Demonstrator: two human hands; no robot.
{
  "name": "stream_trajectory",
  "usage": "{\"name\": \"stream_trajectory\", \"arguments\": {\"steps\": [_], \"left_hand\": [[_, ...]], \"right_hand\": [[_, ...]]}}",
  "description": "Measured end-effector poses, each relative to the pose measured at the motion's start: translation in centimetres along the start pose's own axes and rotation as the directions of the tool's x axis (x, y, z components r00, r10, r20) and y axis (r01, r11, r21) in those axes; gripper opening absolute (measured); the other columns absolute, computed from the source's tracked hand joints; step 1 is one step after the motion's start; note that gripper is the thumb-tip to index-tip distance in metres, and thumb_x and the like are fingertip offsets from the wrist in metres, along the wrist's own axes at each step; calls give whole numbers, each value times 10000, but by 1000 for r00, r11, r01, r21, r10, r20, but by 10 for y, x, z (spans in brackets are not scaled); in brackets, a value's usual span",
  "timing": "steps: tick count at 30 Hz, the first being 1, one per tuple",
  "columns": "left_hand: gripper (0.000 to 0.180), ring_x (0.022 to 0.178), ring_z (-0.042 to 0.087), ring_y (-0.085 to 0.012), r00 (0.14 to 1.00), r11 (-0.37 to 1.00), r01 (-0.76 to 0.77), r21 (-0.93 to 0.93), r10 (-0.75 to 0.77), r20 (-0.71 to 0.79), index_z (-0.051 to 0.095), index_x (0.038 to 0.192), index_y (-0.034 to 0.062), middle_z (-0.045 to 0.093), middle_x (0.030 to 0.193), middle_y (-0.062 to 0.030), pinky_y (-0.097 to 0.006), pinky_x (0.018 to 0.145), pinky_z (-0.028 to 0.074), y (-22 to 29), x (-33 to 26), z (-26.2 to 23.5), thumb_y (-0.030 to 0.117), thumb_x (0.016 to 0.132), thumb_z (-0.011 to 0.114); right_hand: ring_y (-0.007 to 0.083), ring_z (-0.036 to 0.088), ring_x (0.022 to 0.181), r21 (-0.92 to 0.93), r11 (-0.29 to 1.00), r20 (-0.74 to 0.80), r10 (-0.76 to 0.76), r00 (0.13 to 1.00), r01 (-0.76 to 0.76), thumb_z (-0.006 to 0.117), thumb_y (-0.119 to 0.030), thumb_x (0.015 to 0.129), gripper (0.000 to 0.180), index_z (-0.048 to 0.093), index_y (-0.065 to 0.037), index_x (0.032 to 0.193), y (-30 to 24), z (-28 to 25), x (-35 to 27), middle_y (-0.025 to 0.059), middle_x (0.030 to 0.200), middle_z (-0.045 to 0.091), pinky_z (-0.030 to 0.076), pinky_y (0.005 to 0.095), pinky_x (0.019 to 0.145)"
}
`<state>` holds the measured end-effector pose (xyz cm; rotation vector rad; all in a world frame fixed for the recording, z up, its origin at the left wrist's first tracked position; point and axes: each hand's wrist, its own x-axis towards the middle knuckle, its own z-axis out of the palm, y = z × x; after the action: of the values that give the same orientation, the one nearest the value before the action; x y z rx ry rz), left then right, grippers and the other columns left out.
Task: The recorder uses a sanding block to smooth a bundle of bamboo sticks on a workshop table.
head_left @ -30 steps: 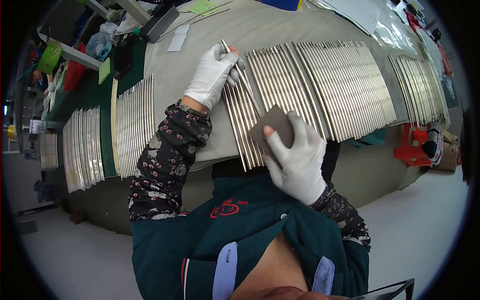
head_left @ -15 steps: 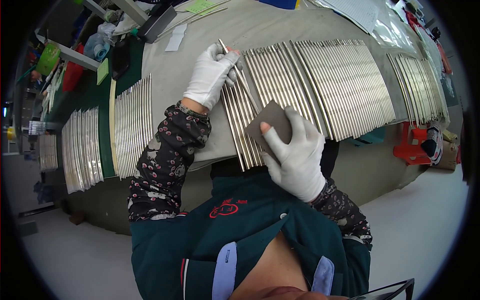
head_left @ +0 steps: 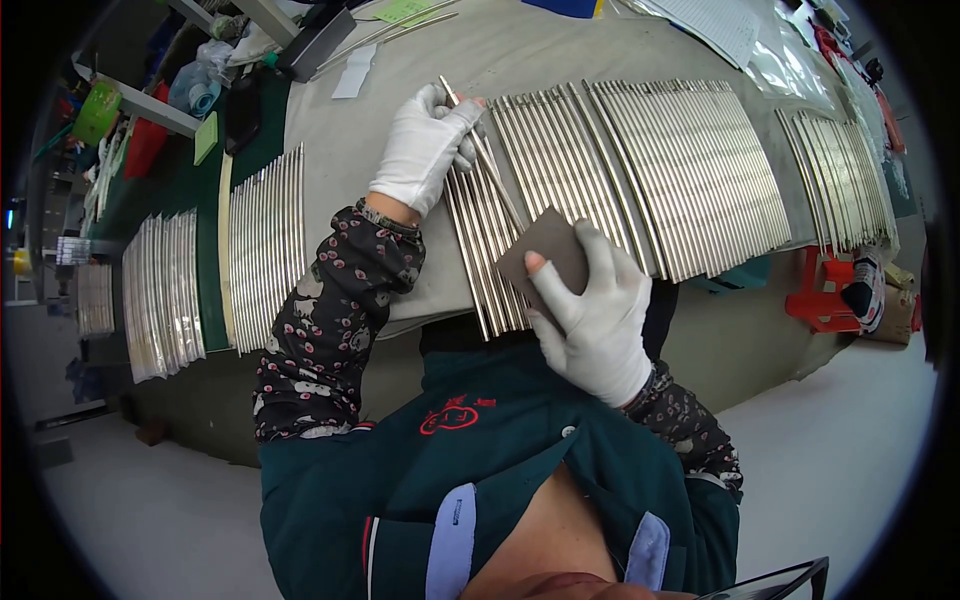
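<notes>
The right hand (head_left: 598,322), gloved white, wraps shut around a brown abrasive pad (head_left: 545,258) at the tabletop's (head_left: 560,50) near edge, pressing it flat on the metal rod (head_left: 490,165) so it rubs lengthwise, while farther in the left hand (head_left: 425,148) pinches the rod's far end to steady it above the fanned row of rods (head_left: 640,170).

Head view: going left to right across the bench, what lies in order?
Fanned batch of silvery metal rods on green mat → second rod batch at the mat's edge → white-gloved left hand → white-gloved right hand pressing grey-brown sanding pad → far-right rod batch.
</notes>
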<state>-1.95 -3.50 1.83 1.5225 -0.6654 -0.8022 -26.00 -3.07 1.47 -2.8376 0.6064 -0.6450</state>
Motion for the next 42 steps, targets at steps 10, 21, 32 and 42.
{"name": "stream_trajectory", "arguments": {"steps": [10, 21, 32, 42], "left_hand": [[247, 429, 472, -48, 997, 999, 10, -45, -13, -71, 509, 936, 11, 560, 696, -24, -161, 367, 363, -3, -1, 1, 179, 874, 679], [302, 427, 468, -27, 999, 1000, 2, 28, -1, -40, 501, 917, 13, 486, 665, 17, -163, 339, 373, 0, 5, 11, 226, 856, 705], [548, 883, 650, -302, 996, 408, 79, 909, -8, -84, 558, 1091, 0, 674, 906, -123, -384, 831, 495, 13, 16, 24, 408, 756, 703], [673, 1383, 259, -346, 775, -24, -592, 805, 254, 578, 339, 1439, 153, 303, 1480, -170, -553, 1104, 213, -41, 10, -31, 581, 921, 382]], "right_hand": [[350, 467, 1075, -137, 973, -110, 172, 979, -186, 733, -239, 673, 527, 593, -195, 1180, 18, -1, 2, 227, 1283, 437, 381, 428, 819], [345, 484, 1055, 11, 1000, -17, 8, 1000, -7, 741, -239, 666, 536, 591, -197, 1179, 5, -2, 1, 225, 1285, 434, 376, 424, 821], [375, 445, 1063, -102, 970, -284, 184, 941, -221, 691, -222, 725, 521, 587, -148, 1230, 56, -19, -28, 247, 1305, 436, 356, 455, 935], [358, 410, 1100, -65, 980, -106, 182, 978, -189, 722, -240, 688, 581, 567, -199, 1246, 34, -18, -40, 221, 1352, 396, 323, 449, 948]]}}
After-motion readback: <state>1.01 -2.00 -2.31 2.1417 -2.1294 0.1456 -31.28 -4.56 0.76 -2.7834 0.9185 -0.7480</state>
